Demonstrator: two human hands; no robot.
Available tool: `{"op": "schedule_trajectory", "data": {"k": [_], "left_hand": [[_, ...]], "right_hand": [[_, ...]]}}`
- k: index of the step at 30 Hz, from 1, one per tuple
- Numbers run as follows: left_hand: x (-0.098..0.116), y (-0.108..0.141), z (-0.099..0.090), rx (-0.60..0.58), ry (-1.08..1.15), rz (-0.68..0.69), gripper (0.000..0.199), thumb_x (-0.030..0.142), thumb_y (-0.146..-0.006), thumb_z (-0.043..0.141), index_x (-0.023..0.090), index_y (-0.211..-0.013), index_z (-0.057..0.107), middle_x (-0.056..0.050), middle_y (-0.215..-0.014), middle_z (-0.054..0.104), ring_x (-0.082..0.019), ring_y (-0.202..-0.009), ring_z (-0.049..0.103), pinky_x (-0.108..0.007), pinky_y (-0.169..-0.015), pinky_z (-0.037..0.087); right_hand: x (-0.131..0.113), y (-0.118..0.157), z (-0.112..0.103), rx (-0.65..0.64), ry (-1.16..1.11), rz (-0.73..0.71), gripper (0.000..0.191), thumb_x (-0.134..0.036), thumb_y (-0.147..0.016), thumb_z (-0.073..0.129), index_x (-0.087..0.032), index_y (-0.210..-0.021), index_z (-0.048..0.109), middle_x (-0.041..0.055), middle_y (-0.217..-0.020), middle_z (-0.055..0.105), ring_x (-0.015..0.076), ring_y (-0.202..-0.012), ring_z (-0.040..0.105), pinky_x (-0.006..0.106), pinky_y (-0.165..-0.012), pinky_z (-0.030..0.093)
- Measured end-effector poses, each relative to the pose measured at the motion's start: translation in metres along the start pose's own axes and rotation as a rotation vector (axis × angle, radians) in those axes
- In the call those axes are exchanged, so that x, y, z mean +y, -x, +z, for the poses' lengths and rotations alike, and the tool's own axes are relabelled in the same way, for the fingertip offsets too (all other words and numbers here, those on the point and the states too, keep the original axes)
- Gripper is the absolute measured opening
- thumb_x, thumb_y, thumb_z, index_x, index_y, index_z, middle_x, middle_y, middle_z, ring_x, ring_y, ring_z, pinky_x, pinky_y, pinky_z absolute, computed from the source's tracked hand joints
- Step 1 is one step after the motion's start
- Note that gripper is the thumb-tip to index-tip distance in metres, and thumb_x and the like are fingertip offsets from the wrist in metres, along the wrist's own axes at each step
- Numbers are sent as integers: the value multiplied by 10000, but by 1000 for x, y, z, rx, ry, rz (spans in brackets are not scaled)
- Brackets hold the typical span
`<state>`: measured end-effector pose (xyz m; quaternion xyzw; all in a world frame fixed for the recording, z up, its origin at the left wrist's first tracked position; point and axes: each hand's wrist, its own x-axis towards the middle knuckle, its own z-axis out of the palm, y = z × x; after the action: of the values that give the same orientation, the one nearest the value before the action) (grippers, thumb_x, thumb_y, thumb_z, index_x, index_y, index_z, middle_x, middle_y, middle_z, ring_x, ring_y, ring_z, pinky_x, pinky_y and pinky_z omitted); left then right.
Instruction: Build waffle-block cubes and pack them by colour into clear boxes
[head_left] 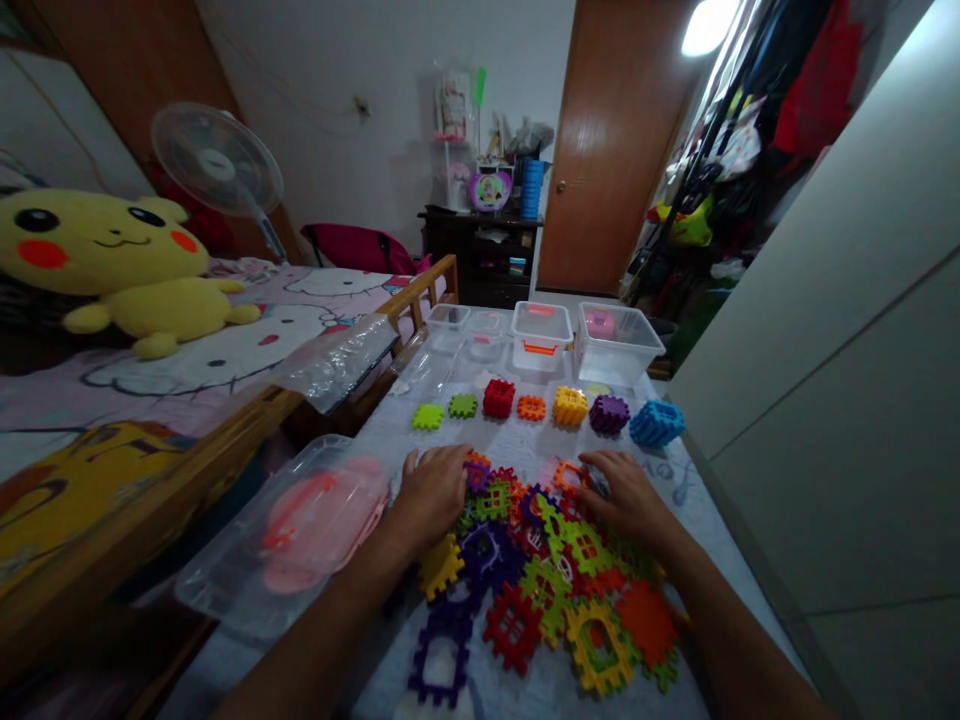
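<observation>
A loose pile of notched plastic pieces (510,560) in several colours lies in front of me. My left hand (435,492) is at the pile's upper left, fingers pressed together beside a purple and orange piece (477,472); what they hold, if anything, is hidden. My right hand (624,495) is at the upper right, its fingers curled at an orange frame piece (568,474). Behind the pile, a row holds green pieces, a red stack (499,398), an orange piece (531,407), a yellow stack (570,406), a purple stack (609,414) and a blue stack (657,423).
Clear tubs, one with orange clips (541,335) and a larger one (618,345), stand at the table's far end. A clear lid (247,570) with pink items (322,525) lies left. A wooden bed rail (150,480) borders the left; a white cabinet (840,400) the right.
</observation>
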<state>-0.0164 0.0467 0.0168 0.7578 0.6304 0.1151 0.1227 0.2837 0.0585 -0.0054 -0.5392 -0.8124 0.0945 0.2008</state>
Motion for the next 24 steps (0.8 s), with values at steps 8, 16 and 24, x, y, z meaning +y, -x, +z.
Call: {"op": "schedule_trajectory", "data": {"k": [8,16,24], "left_hand": [[-6,-35,-6,-168,-151,-46,373,122,-852,403,217,-1138,623,-141,-1119,671,-270,-1015,642,-363,-824,450],[-9,-66,-9,-278,-105,-45,252,294,-730,626,224,-969,666,-109,-1039,714,-292,-960,656,-341,-738,450],[-8,-72,-4,-333,-41,-85,410,368,-627,710,224,-1005,641,-97,-1024,720,-284,-937,650,-339,-756,448]], "right_hand": [[3,-2,17,-9,-24,-11,428,-252,-805,601,-185,-1227,580,129,-1160,608,282,-1098,541,453,-949,447],[2,-3,18,16,-26,-13,425,-266,-834,598,-185,-1250,562,137,-1220,614,296,-1138,527,489,-994,417],[4,-3,16,-16,-16,-45,340,-272,-855,584,-193,-1185,614,123,-1192,646,280,-1111,557,468,-969,429]]}}
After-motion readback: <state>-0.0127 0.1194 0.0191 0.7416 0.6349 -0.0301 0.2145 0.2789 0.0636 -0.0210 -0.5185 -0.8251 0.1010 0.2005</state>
